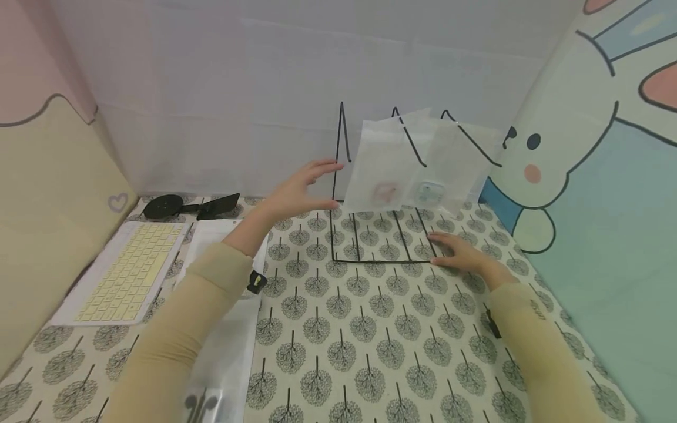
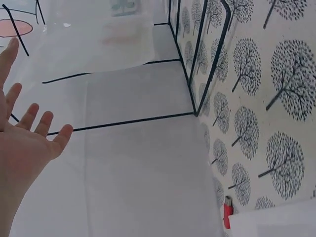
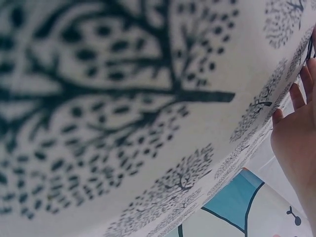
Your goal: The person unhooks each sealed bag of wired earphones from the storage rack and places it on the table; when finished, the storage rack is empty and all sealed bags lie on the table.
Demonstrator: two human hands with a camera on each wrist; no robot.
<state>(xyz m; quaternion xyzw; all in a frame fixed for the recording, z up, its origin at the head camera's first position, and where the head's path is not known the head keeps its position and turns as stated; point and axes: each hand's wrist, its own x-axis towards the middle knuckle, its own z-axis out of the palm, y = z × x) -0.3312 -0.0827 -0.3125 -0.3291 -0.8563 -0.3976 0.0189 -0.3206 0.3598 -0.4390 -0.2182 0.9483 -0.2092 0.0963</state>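
Tree-print cloth lies under a black wire rack, whose middle and right prongs bear translucent bags, seemingly so they hang clear of the cloth. Beside the bare left prong, the left hand spreads, thumb apart; the right hand, also spread, reaches the base's right edge, perhaps to steady it, though contact is unclear.

No words, brands or numbers can be read. The small lettering on the right sleeve is too blurred, and the key markings of the keyboard at left are too small.
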